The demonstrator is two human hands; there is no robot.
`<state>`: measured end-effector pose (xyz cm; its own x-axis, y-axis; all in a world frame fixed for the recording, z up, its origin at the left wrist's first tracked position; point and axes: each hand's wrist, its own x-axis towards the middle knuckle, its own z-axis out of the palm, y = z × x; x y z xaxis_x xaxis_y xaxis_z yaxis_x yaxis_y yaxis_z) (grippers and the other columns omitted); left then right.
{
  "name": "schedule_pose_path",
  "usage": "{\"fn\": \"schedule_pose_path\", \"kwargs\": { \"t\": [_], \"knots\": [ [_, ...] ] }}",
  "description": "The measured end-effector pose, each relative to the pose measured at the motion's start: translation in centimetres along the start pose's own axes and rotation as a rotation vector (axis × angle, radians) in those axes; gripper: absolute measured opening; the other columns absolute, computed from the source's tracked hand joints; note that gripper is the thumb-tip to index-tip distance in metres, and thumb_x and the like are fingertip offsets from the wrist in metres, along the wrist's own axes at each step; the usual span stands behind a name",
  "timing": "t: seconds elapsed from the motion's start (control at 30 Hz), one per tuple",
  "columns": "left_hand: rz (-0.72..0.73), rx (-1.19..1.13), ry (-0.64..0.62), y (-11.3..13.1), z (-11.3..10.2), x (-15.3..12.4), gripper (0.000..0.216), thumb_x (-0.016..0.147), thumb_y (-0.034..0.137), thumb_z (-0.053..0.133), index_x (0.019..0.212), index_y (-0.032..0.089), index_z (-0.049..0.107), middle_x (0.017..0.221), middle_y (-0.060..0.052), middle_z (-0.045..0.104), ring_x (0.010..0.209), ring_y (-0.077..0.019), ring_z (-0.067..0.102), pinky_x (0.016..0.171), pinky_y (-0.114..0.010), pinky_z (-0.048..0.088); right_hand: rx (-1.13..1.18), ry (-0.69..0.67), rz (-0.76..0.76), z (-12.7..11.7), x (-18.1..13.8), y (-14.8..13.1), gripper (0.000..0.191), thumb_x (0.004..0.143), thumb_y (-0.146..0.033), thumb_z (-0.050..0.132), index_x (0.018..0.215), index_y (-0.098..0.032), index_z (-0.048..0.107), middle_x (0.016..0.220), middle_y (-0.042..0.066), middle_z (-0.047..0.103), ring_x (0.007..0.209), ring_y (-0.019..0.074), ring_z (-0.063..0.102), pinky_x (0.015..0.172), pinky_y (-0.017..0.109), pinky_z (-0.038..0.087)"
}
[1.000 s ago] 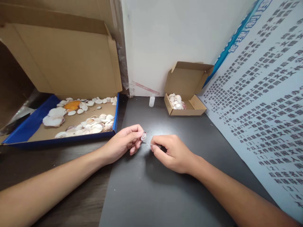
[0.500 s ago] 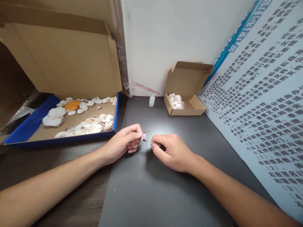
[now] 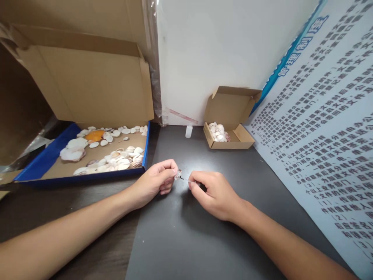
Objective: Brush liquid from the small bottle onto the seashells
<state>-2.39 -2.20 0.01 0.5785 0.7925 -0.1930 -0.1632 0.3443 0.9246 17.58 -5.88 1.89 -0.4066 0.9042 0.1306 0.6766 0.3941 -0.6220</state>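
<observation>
Near the middle of the head view, my left hand (image 3: 157,181) pinches a small, speckled pinkish-white shell (image 3: 178,174) between thumb and forefinger. Facing it, my right hand (image 3: 217,197) is closed, its thumb and forefinger gripping a thin pale stick (image 3: 187,180) that points at the shell. A small dark tip shows right by the shell's edge; whether it touches the shell I cannot tell. The rest of the stick is hidden inside my right hand. Both hands are just above the dark grey mat (image 3: 163,249).
At left, an open blue-edged cardboard box (image 3: 145,149) holds many white shells and an orange one (image 3: 94,135). A smaller open carton (image 3: 233,145) with shells stands at the back right. Beside it is a small white bottle (image 3: 189,131). A printed board (image 3: 309,128) leans along the right.
The whole scene sits slightly lower and further right in view. My hands keep the same hold, with the stick and shell still close together.
</observation>
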Motion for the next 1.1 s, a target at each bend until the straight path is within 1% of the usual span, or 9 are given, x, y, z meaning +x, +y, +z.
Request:
{"fn": "schedule_pose_path", "kwargs": {
  "t": [0.17, 0.37, 0.47, 0.53, 0.6, 0.67, 0.73, 0.9, 1.1],
  "knots": [
    [-0.002, 0.004, 0.011, 0.0, 0.0, 0.0, 0.024, 0.086, 0.031, 0.061, 0.073, 0.019, 0.045, 0.052, 0.010, 0.030, 0.045, -0.0052, 0.024, 0.043, -0.017, 0.023, -0.009, 0.005, 0.048, -0.3, 0.3, 0.6, 0.020, 0.089, -0.020, 0.044, 0.069, -0.020, 0.047, 0.061, -0.005, 0.046, 0.058, 0.0105, 0.040, 0.059, 0.025, 0.027],
    [0.006, 0.003, 0.015, -0.1, 0.1, 0.0, 0.025, 0.084, 0.033, 0.062, 0.072, 0.020, 0.044, 0.051, 0.010, 0.030, 0.044, -0.0054, 0.024, 0.043, -0.018, 0.023, 0.125, 0.072, 0.071, -0.6, 0.4, 0.8, 0.011, 0.091, -0.020, 0.041, 0.087, -0.021, 0.051, 0.062, -0.006, 0.049, 0.057, 0.0118, 0.044, 0.059, 0.024, 0.031],
    [0.006, -0.002, 0.014, -0.1, 0.1, 0.0, 0.025, 0.084, 0.032, 0.063, 0.073, 0.019, 0.045, 0.051, 0.010, 0.031, 0.045, -0.0055, 0.024, 0.043, -0.018, 0.022, 0.122, 0.113, 0.088, -1.7, 1.0, 0.7, 0.014, 0.092, -0.020, 0.039, 0.090, -0.021, 0.053, 0.065, -0.005, 0.051, 0.059, 0.0123, 0.047, 0.060, 0.025, 0.034],
    [0.007, -0.008, 0.012, -0.1, 0.1, 0.0, 0.025, 0.083, 0.033, 0.063, 0.072, 0.020, 0.045, 0.051, 0.010, 0.031, 0.045, -0.0058, 0.024, 0.043, -0.018, 0.023, 0.014, 0.136, 0.038, -3.1, 2.2, 0.8, 0.015, 0.092, -0.020, 0.040, 0.091, -0.021, 0.055, 0.074, -0.001, 0.057, 0.068, 0.0141, 0.053, 0.065, 0.026, 0.037],
    [0.004, -0.009, 0.004, 0.0, 0.1, 0.0, 0.026, 0.082, 0.033, 0.064, 0.071, 0.020, 0.045, 0.050, 0.010, 0.031, 0.045, -0.0060, 0.024, 0.043, -0.018, 0.023, -0.184, 0.184, -0.008, -4.8, 4.1, 1.0, 0.015, 0.092, -0.020, 0.040, 0.090, -0.020, 0.055, 0.083, 0.002, 0.061, 0.077, 0.0162, 0.056, 0.070, 0.028, 0.038],
    [0.000, -0.009, -0.004, 0.0, 0.1, 0.0, 0.026, 0.081, 0.033, 0.064, 0.071, 0.020, 0.044, 0.050, 0.010, 0.031, 0.045, -0.0059, 0.024, 0.043, -0.018, 0.023, -0.426, 0.198, 0.030, -6.5, 6.4, 1.3, 0.018, 0.094, -0.022, 0.038, 0.085, -0.020, 0.053, 0.084, 0.003, 0.062, 0.079, 0.0175, 0.056, 0.069, 0.028, 0.037],
    [-0.002, -0.010, -0.007, 0.0, 0.0, 0.0, 0.026, 0.081, 0.034, 0.064, 0.072, 0.020, 0.044, 0.050, 0.010, 0.031, 0.045, -0.0058, 0.023, 0.043, -0.018, 0.022, -0.703, 0.135, 0.083, -7.8, 8.8, 1.7, 0.018, 0.094, -0.026, 0.037, 0.090, -0.021, 0.054, 0.091, 0.004, 0.064, 0.077, 0.0182, 0.058, 0.064, 0.029, 0.036],
    [0.003, -0.004, -0.012, -0.2, -0.2, 0.3, 0.030, 0.082, 0.039, 0.064, 0.072, 0.020, 0.043, 0.050, 0.011, 0.031, 0.045, -0.0060, 0.023, 0.043, -0.019, 0.023, -0.861, 0.056, 0.055, -9.1, 12.8, 2.2, 0.019, 0.089, -0.029, 0.047, 0.099, -0.018, 0.058, 0.102, 0.011, 0.065, 0.085, 0.0245, 0.062, 0.066, 0.032, 0.037],
    [0.000, -0.007, -0.023, -0.3, -0.3, 0.2, 0.030, 0.081, 0.041, 0.063, 0.072, 0.021, 0.042, 0.049, 0.011, 0.030, 0.044, -0.0060, 0.023, 0.043, -0.019, 0.023, -0.968, -0.037, 0.035, -9.5, 14.3, 2.1, 0.024, 0.090, -0.032, 0.047, 0.101, -0.015, 0.061, 0.105, 0.014, 0.067, 0.091, 0.0266, 0.064, 0.068, 0.032, 0.039]
  ]
}}
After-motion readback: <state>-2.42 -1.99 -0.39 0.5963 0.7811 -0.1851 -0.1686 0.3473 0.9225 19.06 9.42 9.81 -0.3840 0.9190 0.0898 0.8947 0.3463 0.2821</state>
